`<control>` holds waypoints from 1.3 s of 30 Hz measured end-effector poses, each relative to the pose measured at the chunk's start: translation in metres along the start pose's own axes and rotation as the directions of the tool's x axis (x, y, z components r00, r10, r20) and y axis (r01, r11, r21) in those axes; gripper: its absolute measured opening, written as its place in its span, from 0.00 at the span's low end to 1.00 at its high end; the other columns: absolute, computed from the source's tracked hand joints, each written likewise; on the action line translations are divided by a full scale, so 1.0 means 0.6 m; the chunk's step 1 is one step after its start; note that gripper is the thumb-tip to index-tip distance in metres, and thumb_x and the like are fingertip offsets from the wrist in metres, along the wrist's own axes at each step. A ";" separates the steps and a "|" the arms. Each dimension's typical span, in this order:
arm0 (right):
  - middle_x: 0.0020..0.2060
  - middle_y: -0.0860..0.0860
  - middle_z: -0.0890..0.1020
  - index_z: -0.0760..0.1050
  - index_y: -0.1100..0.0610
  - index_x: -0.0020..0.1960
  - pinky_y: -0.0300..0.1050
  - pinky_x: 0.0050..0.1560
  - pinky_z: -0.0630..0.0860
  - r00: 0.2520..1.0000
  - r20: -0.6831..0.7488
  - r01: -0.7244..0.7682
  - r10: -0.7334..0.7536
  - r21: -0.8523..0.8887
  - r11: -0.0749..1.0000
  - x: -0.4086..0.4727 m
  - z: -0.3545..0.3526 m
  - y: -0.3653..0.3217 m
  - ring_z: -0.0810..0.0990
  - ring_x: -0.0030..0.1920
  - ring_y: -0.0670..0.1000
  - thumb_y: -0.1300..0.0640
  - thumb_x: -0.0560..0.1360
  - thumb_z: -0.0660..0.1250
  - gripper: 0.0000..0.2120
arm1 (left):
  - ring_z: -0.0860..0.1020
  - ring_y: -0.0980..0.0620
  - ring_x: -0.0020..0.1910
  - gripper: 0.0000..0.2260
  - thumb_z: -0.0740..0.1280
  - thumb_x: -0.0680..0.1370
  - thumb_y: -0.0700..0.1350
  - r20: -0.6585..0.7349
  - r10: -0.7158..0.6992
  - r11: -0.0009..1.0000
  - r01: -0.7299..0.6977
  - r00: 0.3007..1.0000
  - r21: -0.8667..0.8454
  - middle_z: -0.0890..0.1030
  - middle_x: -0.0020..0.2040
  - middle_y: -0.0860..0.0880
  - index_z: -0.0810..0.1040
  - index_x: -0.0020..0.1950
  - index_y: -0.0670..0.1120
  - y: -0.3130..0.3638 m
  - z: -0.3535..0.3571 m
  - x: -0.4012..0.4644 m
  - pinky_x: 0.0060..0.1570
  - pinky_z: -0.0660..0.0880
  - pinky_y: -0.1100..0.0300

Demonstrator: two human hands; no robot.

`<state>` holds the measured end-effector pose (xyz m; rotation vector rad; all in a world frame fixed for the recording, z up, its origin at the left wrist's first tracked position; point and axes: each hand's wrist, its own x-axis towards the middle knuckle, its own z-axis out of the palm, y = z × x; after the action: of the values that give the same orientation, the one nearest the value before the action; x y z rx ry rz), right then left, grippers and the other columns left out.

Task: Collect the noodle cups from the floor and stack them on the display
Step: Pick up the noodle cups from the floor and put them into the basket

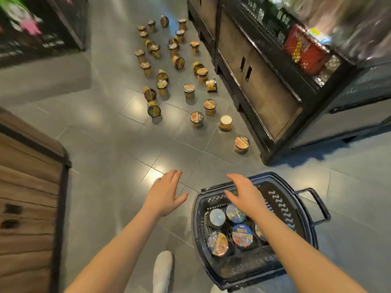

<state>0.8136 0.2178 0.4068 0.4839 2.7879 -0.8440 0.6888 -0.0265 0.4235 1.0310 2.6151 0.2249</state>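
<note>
Several yellow noodle cups [197, 119] are scattered over the grey tiled floor ahead, some upright, some on their sides. The nearest one [241, 144] stands by the corner of the dark display unit [260, 81]. A dark plastic basket [281, 199] sits on the floor at lower right with several cups [242, 235] inside. My left hand [164, 195] is spread flat above the bare floor, empty. My right hand [243, 195] hovers over the basket's far rim with straight fingers, holding nothing.
A wooden crate-like fixture [29, 197] stands close on the left. Shelves with red packets [304, 51] run along the right. A dark fixture [42, 24] is at the far left. A white shoe [163, 269] shows at the bottom.
</note>
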 end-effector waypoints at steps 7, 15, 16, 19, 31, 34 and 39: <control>0.72 0.47 0.67 0.63 0.51 0.74 0.47 0.66 0.68 0.994 -0.095 0.056 -0.056 -0.004 0.998 0.063 -0.071 -0.156 0.65 0.72 0.49 0.49 0.79 0.64 0.26 | 0.74 0.42 0.61 0.37 0.51 0.73 0.66 -0.088 0.067 0.998 -0.065 0.994 0.019 0.72 0.68 0.45 0.67 0.72 0.42 -0.092 -0.144 0.031 0.57 0.72 0.50; 0.72 0.47 0.66 0.63 0.51 0.74 0.46 0.66 0.68 0.983 -0.175 -0.049 0.054 0.031 0.998 0.211 -0.068 -0.314 0.65 0.71 0.48 0.48 0.79 0.63 0.26 | 0.71 0.45 0.67 0.38 0.48 0.72 0.68 -0.083 0.187 0.982 -0.185 0.979 0.034 0.69 0.71 0.47 0.65 0.74 0.45 -0.274 -0.253 0.140 0.60 0.70 0.51; 0.72 0.46 0.66 0.63 0.51 0.75 0.46 0.65 0.69 0.984 -0.166 -0.064 0.068 0.030 0.998 0.229 -0.066 -0.327 0.65 0.71 0.48 0.48 0.79 0.63 0.26 | 0.70 0.46 0.67 0.38 0.47 0.72 0.68 -0.078 0.190 0.982 -0.187 0.979 0.037 0.69 0.71 0.47 0.65 0.74 0.45 -0.295 -0.264 0.154 0.60 0.70 0.51; 0.74 0.45 0.65 0.61 0.49 0.75 0.45 0.67 0.68 0.982 -0.159 -0.100 0.106 0.043 0.994 0.281 -0.065 -0.353 0.64 0.72 0.47 0.47 0.80 0.62 0.26 | 0.70 0.47 0.68 0.36 0.51 0.74 0.67 -0.055 0.200 0.979 -0.198 0.978 0.039 0.68 0.71 0.48 0.64 0.74 0.45 -0.341 -0.289 0.203 0.60 0.71 0.51; 0.74 0.46 0.65 0.62 0.48 0.75 0.44 0.70 0.64 0.954 -0.210 -0.201 0.214 0.082 0.976 0.461 -0.130 -0.281 0.62 0.74 0.47 0.47 0.79 0.63 0.26 | 0.69 0.48 0.68 0.31 0.61 0.77 0.62 -0.018 0.324 0.944 -0.322 0.946 0.066 0.68 0.72 0.49 0.63 0.75 0.46 -0.353 -0.320 0.465 0.64 0.71 0.53; 0.74 0.47 0.66 0.62 0.50 0.76 0.43 0.70 0.63 0.946 -0.232 -0.211 0.227 0.093 0.973 0.524 -0.163 -0.234 0.63 0.74 0.47 0.48 0.80 0.62 0.26 | 0.70 0.47 0.67 0.30 0.64 0.77 0.60 0.003 0.334 0.939 -0.333 0.942 0.080 0.68 0.71 0.47 0.64 0.74 0.46 -0.335 -0.326 0.559 0.64 0.71 0.52; 0.74 0.46 0.66 0.62 0.49 0.76 0.42 0.70 0.62 0.938 -0.201 -0.259 0.283 0.135 0.956 0.614 -0.212 -0.155 0.63 0.74 0.46 0.47 0.80 0.62 0.26 | 0.70 0.47 0.66 0.30 0.64 0.77 0.60 0.068 0.409 0.900 -0.414 0.910 0.136 0.69 0.71 0.48 0.64 0.74 0.46 -0.287 -0.343 0.719 0.62 0.71 0.54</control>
<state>0.4273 0.3099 0.4585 1.0120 2.7816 -0.9271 0.2103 0.1385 0.4694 1.6219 2.3788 0.1051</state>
